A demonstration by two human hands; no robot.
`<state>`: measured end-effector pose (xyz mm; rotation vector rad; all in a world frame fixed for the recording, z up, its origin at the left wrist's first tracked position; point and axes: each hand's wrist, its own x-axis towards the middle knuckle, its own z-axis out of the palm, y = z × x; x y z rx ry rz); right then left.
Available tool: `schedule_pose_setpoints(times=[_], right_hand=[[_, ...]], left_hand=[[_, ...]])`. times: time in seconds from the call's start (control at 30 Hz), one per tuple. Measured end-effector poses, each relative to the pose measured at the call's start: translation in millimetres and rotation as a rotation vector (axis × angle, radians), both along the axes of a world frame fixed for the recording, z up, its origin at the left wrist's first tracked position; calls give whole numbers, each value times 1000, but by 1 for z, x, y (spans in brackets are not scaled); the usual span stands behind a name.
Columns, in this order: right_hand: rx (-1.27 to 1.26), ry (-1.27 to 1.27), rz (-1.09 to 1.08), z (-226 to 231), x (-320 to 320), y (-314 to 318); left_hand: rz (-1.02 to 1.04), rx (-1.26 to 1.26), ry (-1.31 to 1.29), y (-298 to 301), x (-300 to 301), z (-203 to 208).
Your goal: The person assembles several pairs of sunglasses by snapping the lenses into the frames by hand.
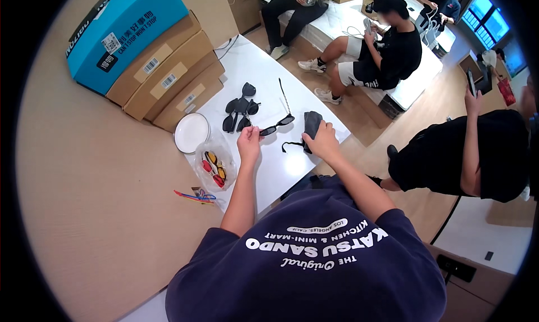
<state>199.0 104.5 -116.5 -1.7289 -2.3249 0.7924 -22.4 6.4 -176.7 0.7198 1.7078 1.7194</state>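
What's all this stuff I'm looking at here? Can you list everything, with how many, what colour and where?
Sunglasses: one pair, black, held over the table by the left hand.
Cloth: one, dark grey, under the right hand.
Dark sunglasses pile: several, black, mid table.
Clear bag: one, holding red and yellow glasses, near table edge.
Round lid: one, white, left table edge.
Table: one, white.
Cardboard boxes: about four, brown, on the floor left of the table.
Blue box: one, on top of the brown ones.
Other people: four or so, in black, at the back and right.
Left hand: on the sunglasses.
Right hand: on the cloth.
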Motion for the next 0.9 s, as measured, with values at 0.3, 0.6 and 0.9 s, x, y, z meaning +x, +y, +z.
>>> schedule_pose_setpoints(times=[0.3, 0.6, 0.9], right_hand=[[79, 238, -101, -41, 22, 23], [91, 370, -77, -57, 23, 10], [140, 209, 80, -66, 28, 28]], left_hand=[[-26, 33, 26, 15, 8, 5], [-26, 63, 12, -3, -12, -33], [-20, 65, 19, 9, -4, -21]])
